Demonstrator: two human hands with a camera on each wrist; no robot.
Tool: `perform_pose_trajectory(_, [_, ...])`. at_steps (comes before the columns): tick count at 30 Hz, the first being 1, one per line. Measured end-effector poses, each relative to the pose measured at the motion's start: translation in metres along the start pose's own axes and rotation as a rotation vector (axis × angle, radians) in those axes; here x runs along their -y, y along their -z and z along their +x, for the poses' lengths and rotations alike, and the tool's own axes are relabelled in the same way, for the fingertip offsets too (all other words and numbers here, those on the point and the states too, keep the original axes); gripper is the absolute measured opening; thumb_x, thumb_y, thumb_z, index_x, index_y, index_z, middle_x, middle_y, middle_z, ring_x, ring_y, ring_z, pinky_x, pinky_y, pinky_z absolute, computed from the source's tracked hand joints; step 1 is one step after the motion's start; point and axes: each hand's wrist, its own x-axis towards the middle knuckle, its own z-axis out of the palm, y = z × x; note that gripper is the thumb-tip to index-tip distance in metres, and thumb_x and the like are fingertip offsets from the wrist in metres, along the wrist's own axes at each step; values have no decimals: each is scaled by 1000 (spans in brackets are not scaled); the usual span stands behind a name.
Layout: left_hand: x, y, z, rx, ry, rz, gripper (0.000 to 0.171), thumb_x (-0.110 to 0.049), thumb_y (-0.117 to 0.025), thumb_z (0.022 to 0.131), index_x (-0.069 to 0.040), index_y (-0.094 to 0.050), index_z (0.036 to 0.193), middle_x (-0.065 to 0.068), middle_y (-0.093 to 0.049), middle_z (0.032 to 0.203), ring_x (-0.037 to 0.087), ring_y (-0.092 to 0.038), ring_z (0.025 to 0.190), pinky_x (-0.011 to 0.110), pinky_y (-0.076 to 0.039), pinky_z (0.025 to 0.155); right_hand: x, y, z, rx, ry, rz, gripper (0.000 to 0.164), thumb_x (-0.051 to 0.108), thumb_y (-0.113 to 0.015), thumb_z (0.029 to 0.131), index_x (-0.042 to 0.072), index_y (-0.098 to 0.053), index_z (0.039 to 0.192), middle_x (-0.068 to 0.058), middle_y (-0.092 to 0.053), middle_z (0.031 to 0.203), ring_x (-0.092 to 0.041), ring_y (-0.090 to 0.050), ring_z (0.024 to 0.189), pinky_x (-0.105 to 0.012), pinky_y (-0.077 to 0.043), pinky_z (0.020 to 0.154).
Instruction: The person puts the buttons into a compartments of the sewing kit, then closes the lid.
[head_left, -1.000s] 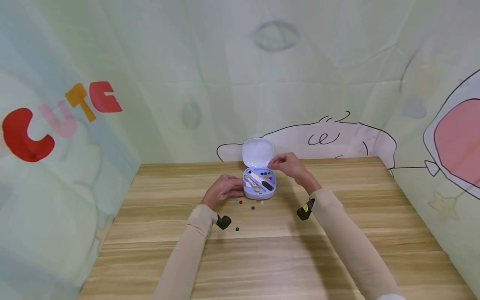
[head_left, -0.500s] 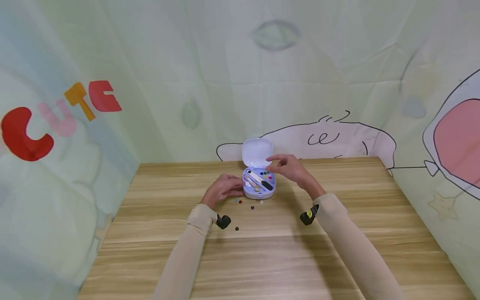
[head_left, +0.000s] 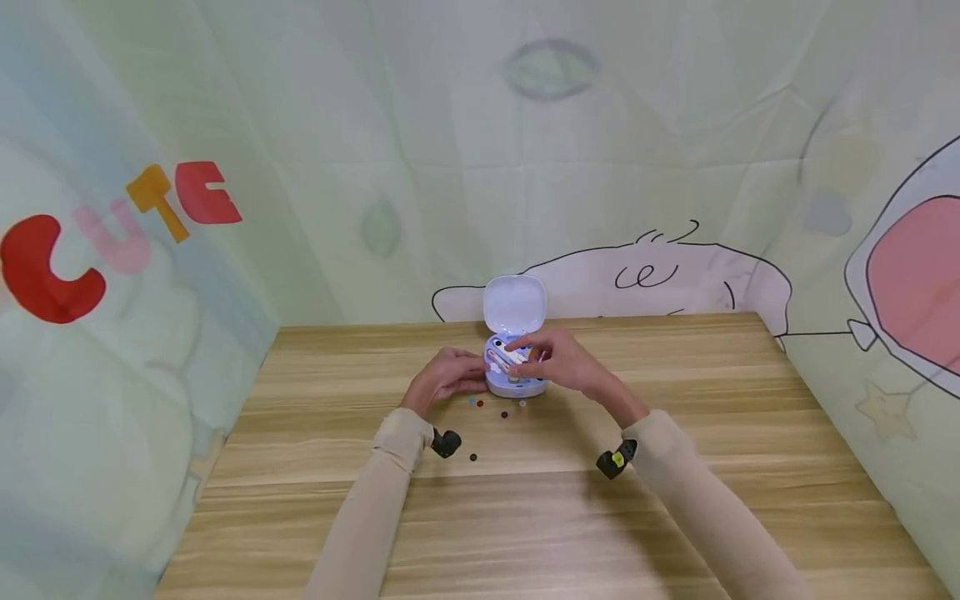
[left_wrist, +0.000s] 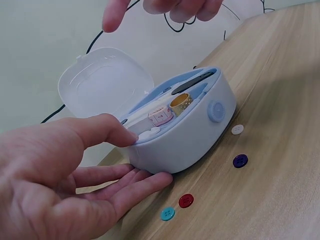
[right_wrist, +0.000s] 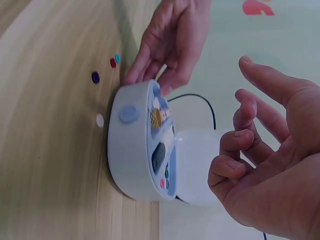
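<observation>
A pale blue-and-white sewing box [left_wrist: 182, 147] stands on the table with its white lid [head_left: 515, 304] raised. My left hand [head_left: 453, 372] holds its left side, thumb on the rim and fingers low against the wall. Inside lie a gold thimble [left_wrist: 181, 103], a tape measure [left_wrist: 160, 116], a long tool with a black end [left_wrist: 195, 81] and small coloured buttons [right_wrist: 164, 181]. Over the box hovers my right hand [head_left: 558, 360]. Its index finger and thumb are spread, the other fingers are loosely bent, and nothing is between them [right_wrist: 280, 145].
In front of the box lie a turquoise button [left_wrist: 168, 214], a red button [left_wrist: 186, 201], a dark blue button [left_wrist: 240, 161] and a white button [left_wrist: 237, 129]. A black button [head_left: 473, 457] lies nearer me. A printed curtain [head_left: 375, 167] hangs behind the wooden table [head_left: 525, 533].
My right hand has moved left and nearer me, from the box's back right corner to over its middle, and its fingers have spread. My left hand stays at the box.
</observation>
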Motion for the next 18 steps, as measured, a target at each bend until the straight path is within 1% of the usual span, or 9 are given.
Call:
perform_pose_trajectory(5, [-1,0,-2,-1,1,13,46,2,-62,100,16,-48,141,31,-63,128,29,-69,105,44,-59,98,3,-15,-8,67,49,24,39,17,-84,90,4,-73,125,-3,-60,80,-19,-53,79,-24,-44,60])
perform_pose_trajectory(9, [0,0,-2,-7,5,9,45,2,-63,99,15,-50,140,28,-66,122,27,-70,100,43,-60,97,2,-28,-11,116,93,33,35,15,-82,91,4,-74,123,-2,-62,78,-16,-54,75,-21,-43,58])
perform_pose_trajectory(13, [0,0,-1,-9,0,14,44,3,-63,98,16,-52,139,25,-69,116,25,-71,96,40,-61,95,-3,-41,-12,146,136,24,34,13,-83,90,3,-75,122,-1,-63,77,-13,-53,72,-21,-42,57])
perform_pose_trajectory(18, [-1,0,-1,-21,5,31,45,3,-64,96,14,-53,138,23,-69,114,24,-70,95,41,-60,97,-10,-57,-13,187,145,-9,36,13,-84,89,5,-75,122,2,-63,76,-11,-53,71,-21,-44,59])
